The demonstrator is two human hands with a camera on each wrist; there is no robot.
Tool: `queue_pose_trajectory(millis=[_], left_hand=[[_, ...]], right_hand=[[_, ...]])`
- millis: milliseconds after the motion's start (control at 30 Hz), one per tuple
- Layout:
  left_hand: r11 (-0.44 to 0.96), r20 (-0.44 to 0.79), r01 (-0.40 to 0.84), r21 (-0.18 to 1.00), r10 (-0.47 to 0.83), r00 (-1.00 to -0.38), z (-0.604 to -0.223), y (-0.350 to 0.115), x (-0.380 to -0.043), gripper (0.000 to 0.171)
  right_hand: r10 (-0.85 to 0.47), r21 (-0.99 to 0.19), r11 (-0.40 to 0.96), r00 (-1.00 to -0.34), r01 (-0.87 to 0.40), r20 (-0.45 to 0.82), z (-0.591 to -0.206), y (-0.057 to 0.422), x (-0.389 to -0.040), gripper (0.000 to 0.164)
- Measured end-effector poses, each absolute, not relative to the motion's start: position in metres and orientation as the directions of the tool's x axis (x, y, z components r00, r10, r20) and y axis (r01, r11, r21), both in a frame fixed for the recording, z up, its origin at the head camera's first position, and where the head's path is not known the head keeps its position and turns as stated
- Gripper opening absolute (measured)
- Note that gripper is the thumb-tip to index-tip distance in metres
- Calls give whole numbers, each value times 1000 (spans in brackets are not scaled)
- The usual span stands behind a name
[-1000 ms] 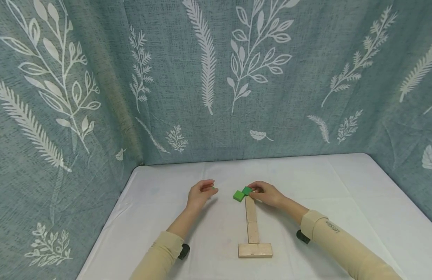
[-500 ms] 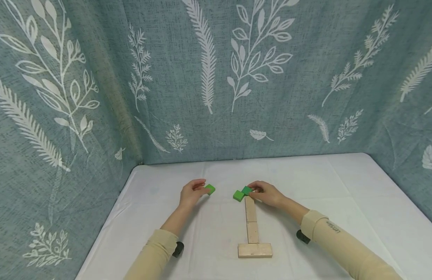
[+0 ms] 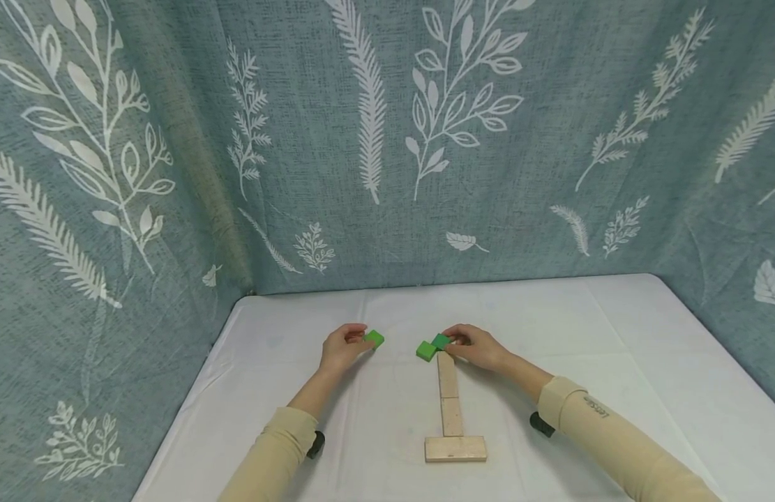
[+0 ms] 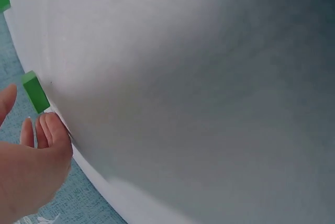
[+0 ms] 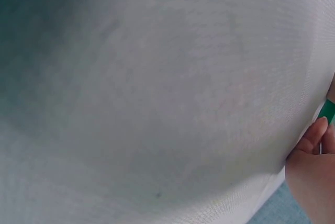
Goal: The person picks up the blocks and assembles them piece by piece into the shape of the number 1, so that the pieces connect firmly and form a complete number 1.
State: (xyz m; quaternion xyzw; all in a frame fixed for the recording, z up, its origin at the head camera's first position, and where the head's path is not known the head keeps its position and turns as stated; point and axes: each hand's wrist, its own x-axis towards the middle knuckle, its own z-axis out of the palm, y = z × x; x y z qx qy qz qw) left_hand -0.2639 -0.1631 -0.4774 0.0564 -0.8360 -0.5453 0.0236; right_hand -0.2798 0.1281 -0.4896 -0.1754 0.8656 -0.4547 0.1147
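My left hand [image 3: 342,350] is beside a bright green block [image 3: 374,339]; in the left wrist view the thumb stands apart from this block [image 4: 35,92], which lies just past the fingertips. Whether a fingertip touches it I cannot tell. My right hand [image 3: 478,347] pinches a darker green block [image 3: 441,341] between thumb and fingers. In the right wrist view that block [image 5: 328,110] shows only in part at the right edge. Another bright green block [image 3: 426,351] lies corner to corner with the darker one, near the top end of a wooden plank [image 3: 448,375].
A second wooden plank [image 3: 452,417] continues the line toward me, ending at a crosswise plank [image 3: 455,449]. All lie on a white-covered table [image 3: 550,328]. Behind and at the sides hangs a blue-green curtain [image 3: 400,237] with white leaf prints.
My left hand has drawn back to the left, uncovering the green block that was mostly hidden behind its fingers. My right hand has stayed at the darker green block.
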Motion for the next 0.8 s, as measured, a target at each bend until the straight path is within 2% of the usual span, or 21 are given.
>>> queue_pose_trajectory(millis=[367,800], left_hand=[[567,95,63,821,-28,-995,-484,-160,-268,39],[616,79,68,785,10,-997,-484,-159,-268,38]], right_hand=[[-413,-832,516,-910,-202,-35,-493,129,-282,35],[-400,-819,538,-916,-202,-37,-488,128,-279,33]])
